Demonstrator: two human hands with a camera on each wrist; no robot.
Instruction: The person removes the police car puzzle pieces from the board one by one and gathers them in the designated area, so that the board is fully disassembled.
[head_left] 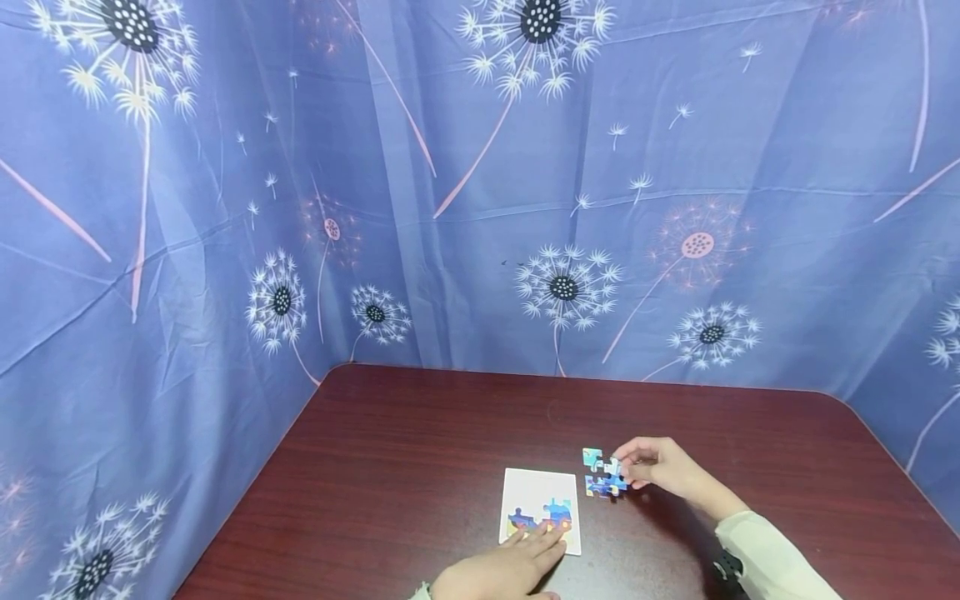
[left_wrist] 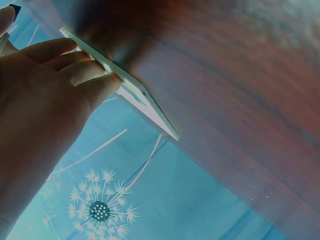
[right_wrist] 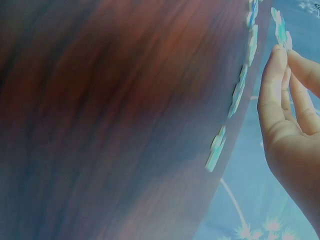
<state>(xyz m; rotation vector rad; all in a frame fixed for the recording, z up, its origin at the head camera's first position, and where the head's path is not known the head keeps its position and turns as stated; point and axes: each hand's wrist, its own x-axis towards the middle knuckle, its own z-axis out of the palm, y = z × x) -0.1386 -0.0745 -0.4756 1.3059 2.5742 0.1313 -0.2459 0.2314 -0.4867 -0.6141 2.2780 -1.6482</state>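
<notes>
A white puzzle board point(head_left: 536, 486) lies on the table with several blue, yellow and orange jigsaw pieces point(head_left: 557, 510) set along its lower part. My left hand point(head_left: 504, 568) rests on the board's near edge, fingers extended over the lowest pieces. In the left wrist view those fingers point(left_wrist: 85, 72) lie along the thin board edge. To the board's right, my right hand point(head_left: 669, 468) pinches a jigsaw piece point(right_wrist: 281, 31) between thumb and fingertips, raised above the table. Loose jigsaw pieces point(head_left: 592, 457) lie below and beside it.
The dark reddish wooden table point(head_left: 420, 433) extends around the board. A blue curtain point(head_left: 465, 275) with dandelion prints hangs along the table's back and left edges. A dark watch-like band point(head_left: 727, 565) shows at the right sleeve.
</notes>
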